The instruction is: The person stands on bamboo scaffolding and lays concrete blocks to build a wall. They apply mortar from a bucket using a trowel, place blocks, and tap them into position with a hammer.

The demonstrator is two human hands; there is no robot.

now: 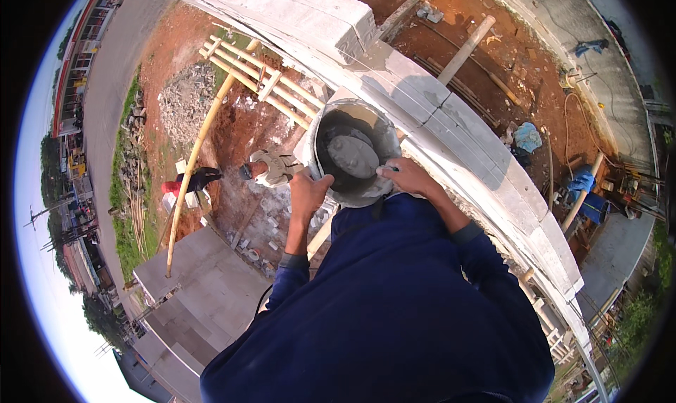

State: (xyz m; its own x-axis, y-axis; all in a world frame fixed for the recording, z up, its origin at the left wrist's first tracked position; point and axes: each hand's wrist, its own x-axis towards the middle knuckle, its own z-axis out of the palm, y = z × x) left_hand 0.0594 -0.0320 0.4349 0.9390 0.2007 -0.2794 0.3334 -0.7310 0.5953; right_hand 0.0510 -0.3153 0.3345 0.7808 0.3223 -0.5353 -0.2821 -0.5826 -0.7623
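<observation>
A round grey bucket [367,113], its wall smeared with mortar, is in front of my body at the edge of a block wall. Grey wet mortar [354,155] lies in its bottom. My left hand [310,193] is closed on the near left rim, with the thumb toward the inside. On the near right side of the rim, my right hand [408,176] is closed too, its fingertips at the edge. Whether the bucket rests on anything is hidden beneath it. The pale block wall [465,137] runs beside it, with a darker damp patch.
A large pale block [310,14] sits on the wall ahead. Bamboo scaffold poles [264,79] stand to the left. Far below on the left are a person in a cap [271,169] and another in dark trousers [203,180]. Reddish soil and poles lie below right.
</observation>
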